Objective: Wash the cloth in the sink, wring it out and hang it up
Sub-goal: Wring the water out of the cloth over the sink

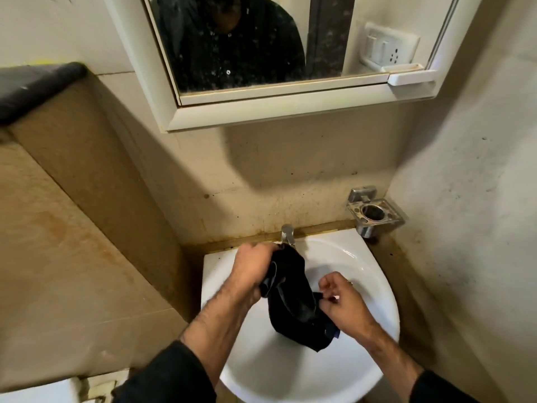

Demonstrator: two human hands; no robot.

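- The dark cloth (293,301) hangs over the white sink (374,289), just below the tap (287,234)
- The left hand (252,270) grips its upper end, fingers curled round it
- The right hand (341,303) pinches its lower edge between thumb and fingers

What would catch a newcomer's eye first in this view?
The dark wet cloth, stretched between the left hand and right hand over the round white ceramic sink. Next, the white-framed mirror cabinet above, and the empty chrome wall holder at right.
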